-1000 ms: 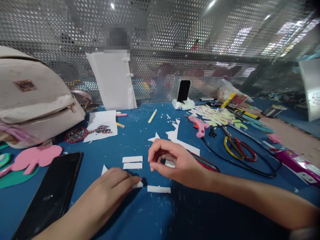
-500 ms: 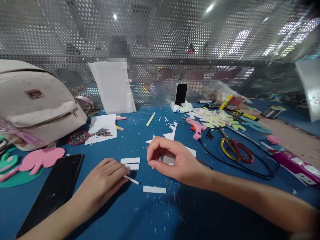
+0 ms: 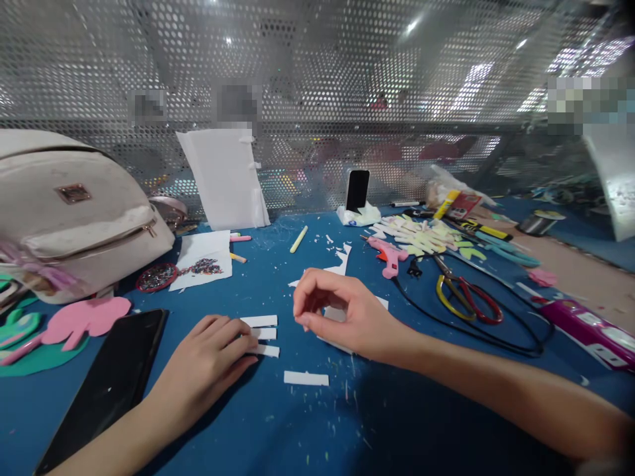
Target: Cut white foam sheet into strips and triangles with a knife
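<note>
Toward nine o'clock on the worktop (image 3: 238,436), a pale backpack (image 3: 84,218) stands beyond a black phone (image 3: 112,380) at eight. Between eight and seven, the left hand (image 3: 208,354) lies palm down, fingers over the left end of the nearest of three white strips (image 3: 268,351); whether they pinch it, I cannot tell. A lone strip (image 3: 306,379) rests at six. At five, the right hand (image 3: 354,317) is curled, thumb close to index fingertip, contact unclear. Past three lies a pink glue gun (image 3: 391,254).
</note>
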{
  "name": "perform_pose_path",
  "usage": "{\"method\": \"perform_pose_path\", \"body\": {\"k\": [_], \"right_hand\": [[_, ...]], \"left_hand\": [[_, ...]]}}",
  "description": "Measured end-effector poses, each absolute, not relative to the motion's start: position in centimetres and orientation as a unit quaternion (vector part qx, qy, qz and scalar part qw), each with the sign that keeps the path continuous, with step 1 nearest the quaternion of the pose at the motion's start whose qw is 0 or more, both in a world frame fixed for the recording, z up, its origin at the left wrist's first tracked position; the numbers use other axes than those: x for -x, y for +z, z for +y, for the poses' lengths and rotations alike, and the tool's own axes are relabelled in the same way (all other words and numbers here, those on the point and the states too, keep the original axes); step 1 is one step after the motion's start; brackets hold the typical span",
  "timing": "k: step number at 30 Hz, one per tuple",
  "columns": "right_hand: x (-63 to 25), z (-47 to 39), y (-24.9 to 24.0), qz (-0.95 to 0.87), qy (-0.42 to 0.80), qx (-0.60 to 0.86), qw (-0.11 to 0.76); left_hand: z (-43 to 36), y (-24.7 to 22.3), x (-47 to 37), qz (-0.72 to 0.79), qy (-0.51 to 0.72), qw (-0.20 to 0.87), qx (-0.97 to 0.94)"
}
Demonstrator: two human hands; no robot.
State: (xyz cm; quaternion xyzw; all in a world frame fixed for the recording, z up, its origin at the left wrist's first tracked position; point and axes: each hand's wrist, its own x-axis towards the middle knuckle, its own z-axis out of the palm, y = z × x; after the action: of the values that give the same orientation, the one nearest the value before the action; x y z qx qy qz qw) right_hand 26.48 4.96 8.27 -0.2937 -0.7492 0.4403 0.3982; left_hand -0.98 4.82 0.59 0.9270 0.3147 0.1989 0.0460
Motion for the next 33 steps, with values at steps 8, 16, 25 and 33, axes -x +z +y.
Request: {"method": "perform_pose_path", "body": {"k": [8,16,25,33], "right_hand": [[-26.6,4.9,8.5,-0.748,0.445,0.29,0.397],[-26.8,4.9,8.8,-0.748,0.437,0.288,0.408],[-26.9,5.6,8.1,-0.763,0.472,0.302,0.321],[-26.9,7.3,5.0,-0.648,0.682,0.289,0.178]], "left_hand": [[4.9,0.9,0.6,0.328,0.188,0.031,-0.925],[3.2,1.9,-2.3,0.296,0.192,0.14,-0.925],[2.7,0.4,-4.1,0.259,0.219,0.155,-0.928],[3.1,2.5,-0.9,0.185,0.284,-0.053,-0.939]]}}
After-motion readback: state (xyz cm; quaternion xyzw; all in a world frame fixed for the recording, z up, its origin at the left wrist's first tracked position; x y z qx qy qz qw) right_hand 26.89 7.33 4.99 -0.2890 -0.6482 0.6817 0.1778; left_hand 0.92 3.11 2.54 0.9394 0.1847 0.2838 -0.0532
